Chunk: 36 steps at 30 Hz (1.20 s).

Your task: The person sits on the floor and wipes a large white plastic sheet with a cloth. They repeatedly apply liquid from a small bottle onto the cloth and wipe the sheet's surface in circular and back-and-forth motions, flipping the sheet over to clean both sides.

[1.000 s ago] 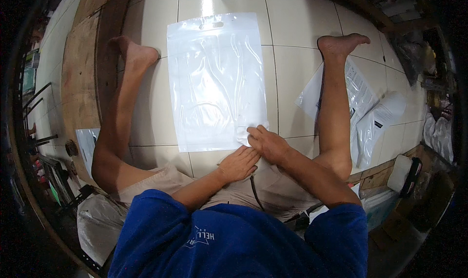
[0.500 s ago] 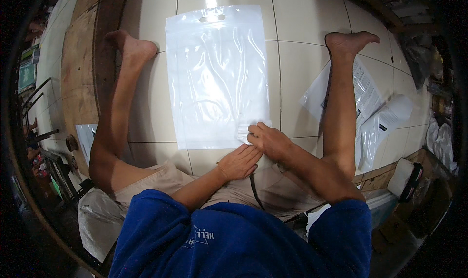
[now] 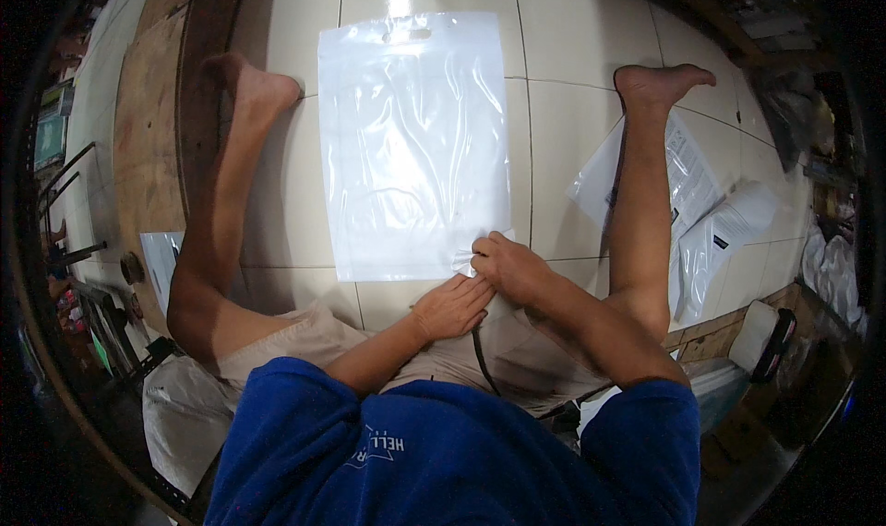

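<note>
A white glossy plastic bag [image 3: 406, 157] with a cut-out handle at its far end lies flat on the tiled floor between my legs. At its near right corner my right hand [image 3: 508, 268] is closed, its bent fingers gripping a small crumpled white cloth [image 3: 463, 259] that rests on the bag. Whether this is cloth or tissue is hard to make out, since the fingers cover most of it. My left hand [image 3: 452, 307] lies flat with its fingers stretched out, its fingertips by the bag's near edge and against my right hand.
Printed clear plastic sheets [image 3: 711, 221] lie under and beyond my right leg. A wooden plank [image 3: 148, 138] runs along the left. Near my left knee sits a wrapped bundle [image 3: 185, 415]. A white block with a black edge [image 3: 761, 341] stands at the lower right.
Both hands stay at the bag's near right corner. The right hand and the crumpled cloth have shifted very slightly; the whole view has moved a little.
</note>
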Tool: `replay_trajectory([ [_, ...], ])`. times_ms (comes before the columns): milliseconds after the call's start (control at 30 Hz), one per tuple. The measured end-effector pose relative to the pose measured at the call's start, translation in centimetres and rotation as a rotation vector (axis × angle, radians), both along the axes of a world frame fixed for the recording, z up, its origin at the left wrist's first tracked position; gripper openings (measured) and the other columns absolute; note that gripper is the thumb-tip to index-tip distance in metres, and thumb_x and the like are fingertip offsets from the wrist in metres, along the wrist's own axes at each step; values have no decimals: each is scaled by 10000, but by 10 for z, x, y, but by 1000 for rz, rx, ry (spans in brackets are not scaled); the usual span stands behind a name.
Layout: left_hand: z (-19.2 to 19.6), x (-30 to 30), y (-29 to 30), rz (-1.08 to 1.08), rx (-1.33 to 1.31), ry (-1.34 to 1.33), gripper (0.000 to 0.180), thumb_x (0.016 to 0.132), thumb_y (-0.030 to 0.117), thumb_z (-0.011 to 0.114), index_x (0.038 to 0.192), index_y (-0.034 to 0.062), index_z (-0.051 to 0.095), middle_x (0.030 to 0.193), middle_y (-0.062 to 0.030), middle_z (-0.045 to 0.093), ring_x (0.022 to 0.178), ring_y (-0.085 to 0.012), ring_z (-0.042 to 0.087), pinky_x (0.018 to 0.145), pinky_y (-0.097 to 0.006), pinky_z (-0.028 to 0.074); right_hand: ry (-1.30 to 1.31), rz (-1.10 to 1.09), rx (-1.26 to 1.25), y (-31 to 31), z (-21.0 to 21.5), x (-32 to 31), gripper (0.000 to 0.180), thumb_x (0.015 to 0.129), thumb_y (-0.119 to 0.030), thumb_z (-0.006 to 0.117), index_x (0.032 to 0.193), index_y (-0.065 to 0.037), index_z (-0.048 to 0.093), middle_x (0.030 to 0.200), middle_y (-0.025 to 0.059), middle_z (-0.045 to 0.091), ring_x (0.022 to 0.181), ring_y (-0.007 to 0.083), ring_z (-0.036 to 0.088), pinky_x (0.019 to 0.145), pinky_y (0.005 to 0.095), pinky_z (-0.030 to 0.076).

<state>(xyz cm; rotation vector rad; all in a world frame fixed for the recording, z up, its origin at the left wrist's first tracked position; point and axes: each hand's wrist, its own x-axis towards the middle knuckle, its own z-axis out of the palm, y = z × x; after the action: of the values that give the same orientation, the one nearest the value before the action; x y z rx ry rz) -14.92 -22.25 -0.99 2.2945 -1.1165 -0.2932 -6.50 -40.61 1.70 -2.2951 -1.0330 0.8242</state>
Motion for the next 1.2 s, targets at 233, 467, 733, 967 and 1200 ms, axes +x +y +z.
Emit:
replay_trajectory([
  [233, -1, -4, 1, -38, 76, 65, 507, 894, 290, 577, 1296, -14, 527, 1335, -167, 541, 1294, -272, 466, 1098, -397, 339, -70, -60, 23, 2, 1, 2, 168, 802, -82, 572, 964, -47, 605, 1069, 119, 540, 1037, 289, 542, 833, 376, 536],
  [467, -1, -3, -2, -27, 73, 61, 538, 899, 273, 554, 1352, -10, 488, 1452, -155, 453, 1397, -266, 367, 1164, -425, 266, -472, -370, 97, 18, -29, 141, 121, 812, -29, 584, 913, -17, 649, 911, 130, 564, 878, 297, 559, 795, 381, 495],
  [733, 4, 2, 2, -49, 96, 35, 596, 860, 284, 606, 1362, -8, 473, 1448, -157, 456, 1387, -264, 379, 1160, -426, 276, -248, -176, 266, 10, -38, 139, 129, 897, -48, 549, 1011, -19, 602, 965, 168, 541, 920, 330, 547, 793, 430, 476],
  [967, 3, -2, 0, -45, 113, 51, 549, 907, 279, 571, 1371, 2, 471, 1458, -154, 445, 1395, -259, 368, 1164, -424, 268, -271, -259, 177, 24, -37, 67, 185, 851, -67, 577, 1007, 6, 643, 979, 173, 568, 951, 317, 549, 828, 387, 488],
  [1200, 5, 0, 2, -60, 93, 53, 580, 889, 264, 578, 1378, -23, 456, 1476, -162, 425, 1407, -256, 352, 1175, -405, 242, -338, -521, 136, 26, -22, 224, 155, 885, -145, 545, 945, -37, 638, 923, 163, 574, 872, 331, 579, 826, 450, 473],
])
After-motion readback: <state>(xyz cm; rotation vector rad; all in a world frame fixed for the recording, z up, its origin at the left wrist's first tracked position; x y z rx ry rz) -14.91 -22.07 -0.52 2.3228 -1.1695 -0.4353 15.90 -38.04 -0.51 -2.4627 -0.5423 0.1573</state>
